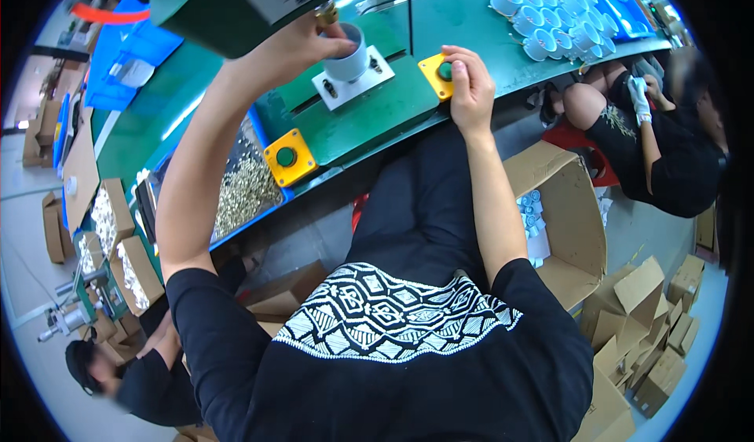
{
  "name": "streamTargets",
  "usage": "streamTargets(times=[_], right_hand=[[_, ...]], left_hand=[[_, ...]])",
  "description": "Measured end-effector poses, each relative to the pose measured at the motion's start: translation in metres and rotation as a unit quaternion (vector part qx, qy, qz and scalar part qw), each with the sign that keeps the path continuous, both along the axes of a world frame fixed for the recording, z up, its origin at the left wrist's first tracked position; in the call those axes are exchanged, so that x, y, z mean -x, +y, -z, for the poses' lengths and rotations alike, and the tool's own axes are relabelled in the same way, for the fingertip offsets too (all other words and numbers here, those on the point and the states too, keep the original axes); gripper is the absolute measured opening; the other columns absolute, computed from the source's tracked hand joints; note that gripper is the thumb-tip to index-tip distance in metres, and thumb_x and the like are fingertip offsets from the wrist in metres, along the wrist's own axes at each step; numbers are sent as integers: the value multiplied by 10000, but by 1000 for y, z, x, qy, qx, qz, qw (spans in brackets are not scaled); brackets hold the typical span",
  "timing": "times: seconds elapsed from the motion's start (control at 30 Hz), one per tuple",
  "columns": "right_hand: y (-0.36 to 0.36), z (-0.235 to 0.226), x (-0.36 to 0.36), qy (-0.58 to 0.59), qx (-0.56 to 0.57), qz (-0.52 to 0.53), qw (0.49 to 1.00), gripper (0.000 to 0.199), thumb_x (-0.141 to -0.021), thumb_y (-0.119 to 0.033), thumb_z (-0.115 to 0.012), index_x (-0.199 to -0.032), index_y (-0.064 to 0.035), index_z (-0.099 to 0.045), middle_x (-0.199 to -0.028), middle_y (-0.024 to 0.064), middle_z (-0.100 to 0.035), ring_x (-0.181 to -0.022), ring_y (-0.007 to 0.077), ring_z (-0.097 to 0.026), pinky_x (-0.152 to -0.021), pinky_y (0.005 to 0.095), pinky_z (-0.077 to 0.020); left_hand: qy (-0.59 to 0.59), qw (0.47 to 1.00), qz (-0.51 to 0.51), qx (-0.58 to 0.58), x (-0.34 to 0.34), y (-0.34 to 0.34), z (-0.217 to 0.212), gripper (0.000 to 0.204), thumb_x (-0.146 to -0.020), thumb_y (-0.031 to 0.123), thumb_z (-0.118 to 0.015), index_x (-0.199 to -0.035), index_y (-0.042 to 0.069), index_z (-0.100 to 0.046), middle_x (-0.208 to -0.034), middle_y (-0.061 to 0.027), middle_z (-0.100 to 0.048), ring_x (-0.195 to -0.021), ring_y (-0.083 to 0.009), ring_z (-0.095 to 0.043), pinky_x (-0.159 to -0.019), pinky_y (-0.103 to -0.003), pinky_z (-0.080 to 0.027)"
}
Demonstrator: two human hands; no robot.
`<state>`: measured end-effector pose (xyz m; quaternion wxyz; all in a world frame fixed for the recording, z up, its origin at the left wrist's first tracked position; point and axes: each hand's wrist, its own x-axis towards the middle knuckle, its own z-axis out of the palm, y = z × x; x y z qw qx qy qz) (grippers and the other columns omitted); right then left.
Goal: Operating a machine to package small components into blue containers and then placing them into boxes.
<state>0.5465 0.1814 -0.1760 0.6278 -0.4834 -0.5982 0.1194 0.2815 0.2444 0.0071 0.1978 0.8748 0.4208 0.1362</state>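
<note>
My left hand [326, 41] reaches under the green machine head and dips its bent fingers into the mouth of a light grey plastic cup [346, 66]. What the fingertips pinch, if anything, is hidden inside. The cup stands upright on a metal fixture plate [351, 88] with dark clamps. Just above my fingers is a brass-coloured machine tip [326, 11]. On the right, my right hand [473, 88] curls its fingers around the edge of a yellow button box [428, 71], its thumb close to the green button [445, 71]. Another yellow button box [290, 157] sits to the left, untouched.
Many small brass parts fill a blue-edged tray [245, 183] at left. Several light blue cups [550, 18] stand at the far right of the green bench. A cardboard box [569, 230] of parts is by my right leg. Other people [667, 143] sit at right and lower left [137, 379].
</note>
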Motion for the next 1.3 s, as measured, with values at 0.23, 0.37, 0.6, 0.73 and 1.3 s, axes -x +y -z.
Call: streamTargets(times=[0.23, 0.37, 0.6, 0.73, 1.3], right_hand=[[0, 4, 4, 10, 13, -16, 1000, 237, -1050, -112, -509, -1025, 51, -680, -1175, 174, -721, -1085, 254, -684, -958, 336, -517], [-6, 8, -1, 39, 18, -53, 998, 210, -1041, -106, -522, -1069, 43, -668, -1208, 186, -708, -1135, 277, -669, -1004, 355, -497], [-10, 16, -20, 35, 6, -134, 990, 264, -1042, -167, -503, -1114, 41, -649, -1258, 210, -685, -1228, 331, -629, -1091, 420, -445], [-1, 16, -22, 6, -4, -144, 990, 341, -1049, -226, -459, -1110, 51, -649, -1270, 220, -680, -1270, 350, -605, -1124, 450, -415], [-11, 20, -15, -10, -24, -112, 993, 333, -1026, -184, -484, -1207, 43, -648, -1273, 200, -682, -1304, 359, -584, -1155, 467, -394]], left_hand=[[-74, 995, -57, -37, 12, -17, 10, 276, -882, 285, -808, -996, 34, -805, -877, -122, -728, -821, -221, -683, -743, -322, -517], [-142, 974, -99, -149, 46, -72, 43, 249, -901, 241, -778, -1004, 15, -784, -895, -140, -727, -824, -288, -703, -779, -368, -562], [-176, 921, -207, -279, 69, -154, 142, 183, -814, 75, -812, -982, 29, -758, -931, -99, -710, -915, -303, -697, -829, -406, -566], [-130, 929, -202, -281, 76, -160, 136, 214, -798, 88, -824, -989, 23, -754, -970, -111, -713, -959, -305, -700, -846, -411, -563], [155, 905, -395, 32, 166, -192, 94, 279, -948, 213, -703, -1137, 9, -715, -1018, -193, -724, -948, -384, -699, -852, -432, -539]])
